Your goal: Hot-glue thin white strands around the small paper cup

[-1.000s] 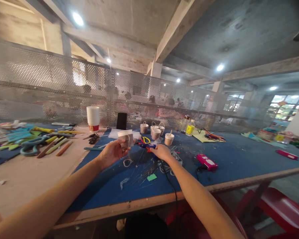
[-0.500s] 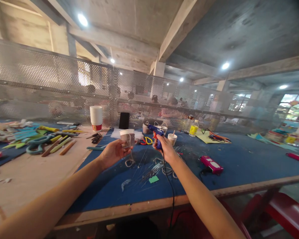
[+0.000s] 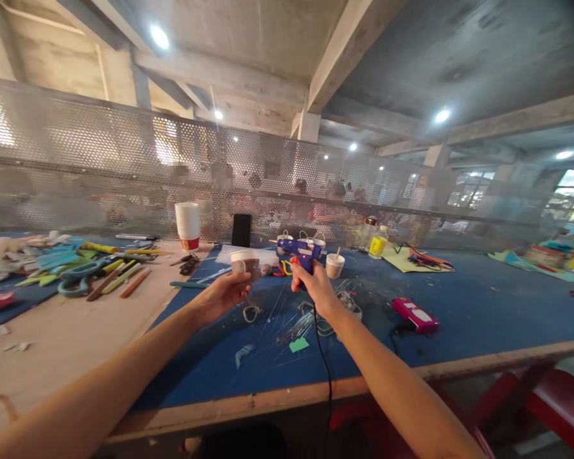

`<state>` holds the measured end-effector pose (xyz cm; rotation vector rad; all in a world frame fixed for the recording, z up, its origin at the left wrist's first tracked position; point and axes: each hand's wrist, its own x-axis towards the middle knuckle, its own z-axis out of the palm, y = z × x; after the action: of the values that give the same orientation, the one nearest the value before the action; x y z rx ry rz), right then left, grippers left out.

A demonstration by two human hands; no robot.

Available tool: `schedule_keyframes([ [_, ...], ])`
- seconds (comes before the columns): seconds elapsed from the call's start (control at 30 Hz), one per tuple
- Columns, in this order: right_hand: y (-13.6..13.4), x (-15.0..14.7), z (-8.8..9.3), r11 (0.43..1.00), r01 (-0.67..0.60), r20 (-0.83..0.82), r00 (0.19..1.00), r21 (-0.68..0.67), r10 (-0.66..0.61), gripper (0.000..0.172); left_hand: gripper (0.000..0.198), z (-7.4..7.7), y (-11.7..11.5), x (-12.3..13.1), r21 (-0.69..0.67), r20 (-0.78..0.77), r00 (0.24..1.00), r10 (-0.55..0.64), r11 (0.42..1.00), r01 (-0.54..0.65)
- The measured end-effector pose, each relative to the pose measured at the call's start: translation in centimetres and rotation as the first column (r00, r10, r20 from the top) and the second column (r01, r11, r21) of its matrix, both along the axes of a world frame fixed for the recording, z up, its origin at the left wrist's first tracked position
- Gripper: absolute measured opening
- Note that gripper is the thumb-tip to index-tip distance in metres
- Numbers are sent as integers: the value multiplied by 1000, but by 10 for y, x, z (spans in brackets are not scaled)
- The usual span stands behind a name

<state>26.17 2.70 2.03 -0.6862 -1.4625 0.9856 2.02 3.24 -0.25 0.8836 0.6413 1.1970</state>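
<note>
A paper cup [image 3: 245, 262] wrapped in grey cord is gripped by my left hand [image 3: 226, 293], its white rim facing up. Cord lies in a loop [image 3: 252, 312] on the blue mat below it. My right hand [image 3: 316, 284] is closed round the handle of a blue hot glue gun [image 3: 302, 250] with an orange trigger. The gun's nozzle points left, towards the cup, with a gap between them. A black cable hangs down from the gun over the table edge.
Glue sticks [image 3: 296, 328], a green scrap [image 3: 299, 345] and a pink device [image 3: 415, 315] lie on the blue mat [image 3: 201, 363]. Behind stand stacked cups [image 3: 188, 226], a black phone [image 3: 242, 230], a cup with a stick [image 3: 335, 265] and a yellow-labelled bottle [image 3: 377, 242]. Scissors [image 3: 76, 277] lie left.
The glue gun has turned so its nozzle now points left at the cup. The cup has rotated slightly, and the cord that hung from it shows less. The view has shifted slightly.
</note>
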Motion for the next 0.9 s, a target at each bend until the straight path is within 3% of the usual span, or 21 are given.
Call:
schedule_keyframes([
  [0.27, -16, -7, -3, 982, 143, 298, 938, 127, -175, 36, 24, 1, 0, 1, -1, 35, 996, -85, 996, 85],
  [0.43, -20, -8, -7, 962, 163, 444, 861, 218, -247, 37, 28, 4, -5, 5, -17, 29, 998, -64, 998, 65],
  [0.6, -15, -8, -11, 910, 146, 462, 823, 389, -330, 28, 25, 6, -7, 9, 6, -16, 1000, -27, 1000, 27],
  [0.9, -7, -7, -21, 857, 158, 547, 710, 491, -444, 34, 21, 4, -8, 12, 72, -100, 995, -1, 997, 8],
])
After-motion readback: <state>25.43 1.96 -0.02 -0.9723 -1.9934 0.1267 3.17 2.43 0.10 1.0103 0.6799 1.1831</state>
